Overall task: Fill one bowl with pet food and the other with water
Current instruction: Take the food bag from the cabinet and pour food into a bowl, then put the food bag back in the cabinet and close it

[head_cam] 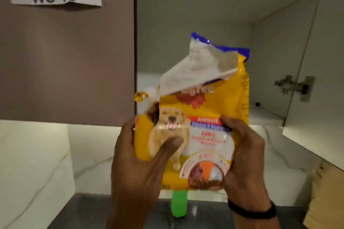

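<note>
A yellow pet food bag (210, 109) with a dog picture and a torn-open, folded-down top is held upright in front of an open wall cabinet. My left hand (141, 161) grips its left edge, thumb lying across the dog picture. My right hand (242, 156) grips the bag's right lower side, a dark band on its wrist. No bowl is in view.
The open cabinet (204, 15) has white shelves and a hinge (294, 85) on its swung-out door at right. A closed brown door (67, 61) labelled WS 19 is at left. A green object (179, 204) stands on the dark counter (89, 210) below the bag. A tan board (325, 197) leans at right.
</note>
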